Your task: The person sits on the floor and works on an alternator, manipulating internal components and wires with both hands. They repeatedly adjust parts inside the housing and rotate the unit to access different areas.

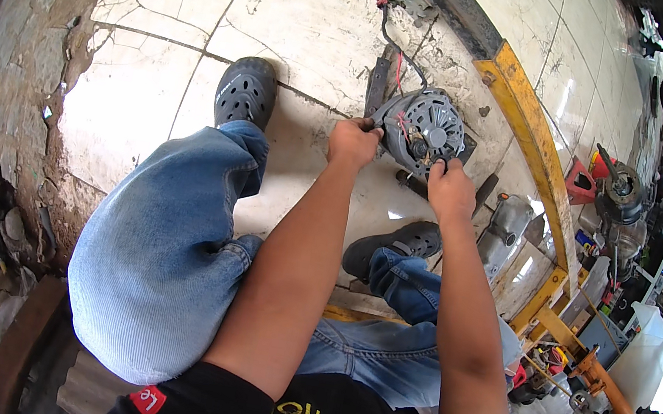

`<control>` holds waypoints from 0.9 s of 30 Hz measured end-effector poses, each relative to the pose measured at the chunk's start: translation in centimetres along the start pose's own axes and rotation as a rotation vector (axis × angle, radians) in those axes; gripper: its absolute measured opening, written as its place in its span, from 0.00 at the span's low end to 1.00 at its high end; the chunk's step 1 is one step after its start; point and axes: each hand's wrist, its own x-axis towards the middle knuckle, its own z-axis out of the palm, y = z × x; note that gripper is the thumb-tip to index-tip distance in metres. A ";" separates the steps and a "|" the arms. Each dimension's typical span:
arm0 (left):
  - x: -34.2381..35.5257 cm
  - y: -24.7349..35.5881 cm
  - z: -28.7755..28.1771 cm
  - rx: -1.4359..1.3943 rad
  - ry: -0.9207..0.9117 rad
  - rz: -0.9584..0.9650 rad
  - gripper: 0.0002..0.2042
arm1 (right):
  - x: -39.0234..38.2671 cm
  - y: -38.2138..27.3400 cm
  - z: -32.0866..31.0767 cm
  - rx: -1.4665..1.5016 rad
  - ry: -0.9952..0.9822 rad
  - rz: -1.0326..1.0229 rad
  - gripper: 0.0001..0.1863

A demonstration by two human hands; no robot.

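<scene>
On the tiled floor in front of me sits a grey alternator [436, 124] with a slotted round end and exposed inner parts. The fingers of my left hand [353, 142] are closed on its left edge. At its near right edge, my right hand [451, 191] pinches the rim with thumb and fingers; the exact contact is partly hidden. A black cable [388, 27] and a thin red wire [399, 70] run from the alternator toward the far side. Beside it on the left stands a dark metal bar [379, 81].
A yellow metal frame [525, 116] curves along the right. Past it lie a red stand [580, 184], a metal part [507, 225] and cluttered tools. My shoes [246, 93] are either side of the work. Broken flooring [35, 68] is at the left.
</scene>
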 end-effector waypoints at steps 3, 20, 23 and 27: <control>-0.5 0.5 -0.4 -0.003 -0.007 -0.014 0.18 | -0.1 -0.3 -0.1 0.002 -0.003 -0.003 0.23; 1.7 -1.2 0.6 -0.077 -0.046 0.029 0.19 | -0.7 3.9 0.3 -0.045 0.241 -0.493 0.13; 1.2 -0.8 0.7 -0.058 -0.036 0.055 0.19 | 0.3 4.8 0.8 -0.092 0.273 -0.581 0.11; 2.2 -1.6 0.6 -0.094 -0.027 0.068 0.19 | 1.1 4.9 0.9 -0.109 0.278 -0.708 0.10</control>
